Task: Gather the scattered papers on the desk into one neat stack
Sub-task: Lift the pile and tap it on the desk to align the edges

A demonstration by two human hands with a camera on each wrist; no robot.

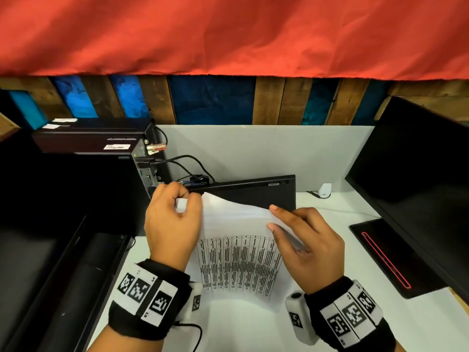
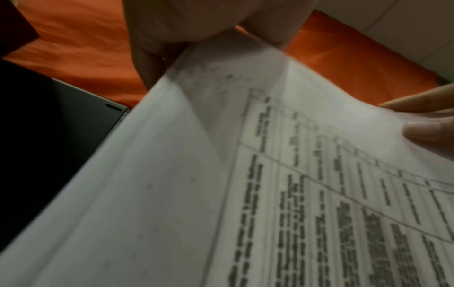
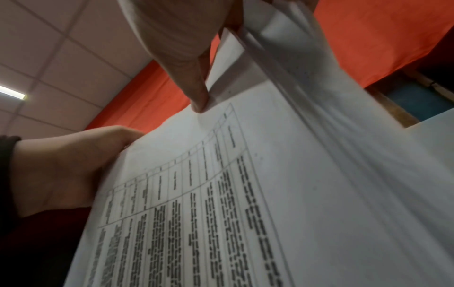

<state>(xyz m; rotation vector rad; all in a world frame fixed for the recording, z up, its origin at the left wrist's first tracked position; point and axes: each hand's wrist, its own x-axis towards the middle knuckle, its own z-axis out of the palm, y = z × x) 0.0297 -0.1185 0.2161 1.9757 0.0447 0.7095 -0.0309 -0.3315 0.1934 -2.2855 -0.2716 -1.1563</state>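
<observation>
A stack of white papers (image 1: pixel 236 260) with a printed table stands tilted on the white desk (image 1: pixel 241 329), its lower edge bowed on the surface. My left hand (image 1: pixel 187 203) grips the top left corner, fingers curled over it. My right hand (image 1: pixel 272 218) pinches the top right edge, two fingertips lying on the front sheet. In the left wrist view the papers (image 2: pixel 270 194) fill the frame below my left hand (image 2: pixel 176 38), with right fingertips (image 2: pixel 430 132) at the edge. The right wrist view shows the sheets (image 3: pixel 221 194) fanned apart at the top under my right hand (image 3: pixel 196 81).
A black flat device (image 1: pixel 253 191) leans just behind the papers. A black computer tower (image 1: pixel 101 146) with cables (image 1: pixel 187 163) stands at back left. A monitor (image 1: pixel 418 174) and its base (image 1: pixel 385 255) occupy the right. A white partition (image 1: pixel 253 153) closes the back.
</observation>
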